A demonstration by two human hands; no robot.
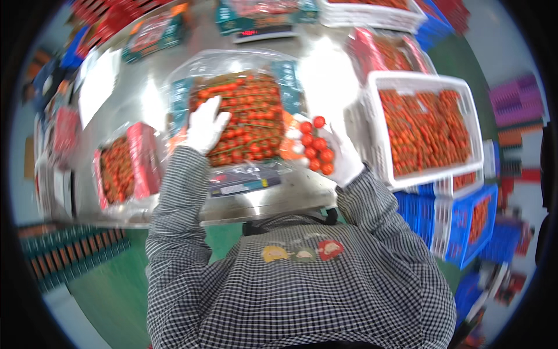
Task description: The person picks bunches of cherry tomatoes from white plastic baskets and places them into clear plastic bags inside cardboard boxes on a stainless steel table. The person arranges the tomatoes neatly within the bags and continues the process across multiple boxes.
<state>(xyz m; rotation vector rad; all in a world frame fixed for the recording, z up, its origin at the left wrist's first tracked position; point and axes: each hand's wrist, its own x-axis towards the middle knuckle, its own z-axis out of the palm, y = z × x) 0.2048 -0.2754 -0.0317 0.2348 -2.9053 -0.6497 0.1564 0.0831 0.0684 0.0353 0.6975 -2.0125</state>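
A carton lined with clear plastic holds rows of cherry tomatoes on the vine (257,115), directly in front of me. My left hand (205,124), in a white glove, lies on the left side of these tomatoes with its thumb and fingers apart. To the right of the carton, my right hand (344,152), also gloved, holds a small bunch of cherry tomatoes (317,146). Its fingers are partly hidden behind the fruit. Under the carton's near side sits a dark scale (244,185), partly covered by the plastic.
A white crate (379,131) of vine tomatoes stands at the right, above blue crates (462,231). At left lies a pink-lined box of tomatoes (117,170). Paper sheets (100,83) and a green carton (154,32) rest farther back on the metal table (270,207). A person (43,87) is at far left.
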